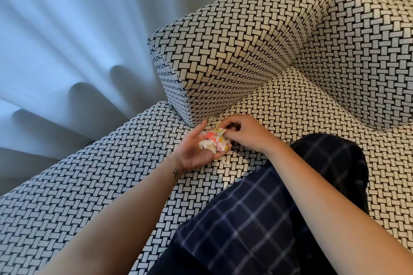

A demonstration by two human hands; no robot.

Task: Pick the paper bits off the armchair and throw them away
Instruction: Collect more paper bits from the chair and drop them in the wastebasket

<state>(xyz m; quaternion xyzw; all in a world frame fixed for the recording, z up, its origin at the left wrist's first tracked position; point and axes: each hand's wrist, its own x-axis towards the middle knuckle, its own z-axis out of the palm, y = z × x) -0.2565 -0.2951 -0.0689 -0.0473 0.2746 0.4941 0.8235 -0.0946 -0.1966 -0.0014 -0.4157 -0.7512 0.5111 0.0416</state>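
- The left hand (194,149) is held palm up over the seat of the armchair (111,185). Its fingers (200,128) are stretched out loosely and are closed round nothing.
- A small heap of paper bits (211,143), white, pink and yellowish, is carried on that open palm and across the base of the fingers.
- The right hand (248,134) is held knuckles up at the far side of the heap, with its fingers (231,122) curled down onto it.
- A piece at the top of the heap is pinched by the right fingertips; the grip itself is partly hidden by the hand.
- A stray scrap (224,160) is seen on the seat cushion, just on the near side of the left fingers, touched by neither hand.
- The armrest (223,51) is found just beyond the left fingertips, its front corner close to them.
- A dark checked trouser leg (257,219) is laid across the seat under the right forearm, nearer the camera than both sets of fingers.
- A pale curtain (67,40) is hung well apart from the left fingers, on their outer side.
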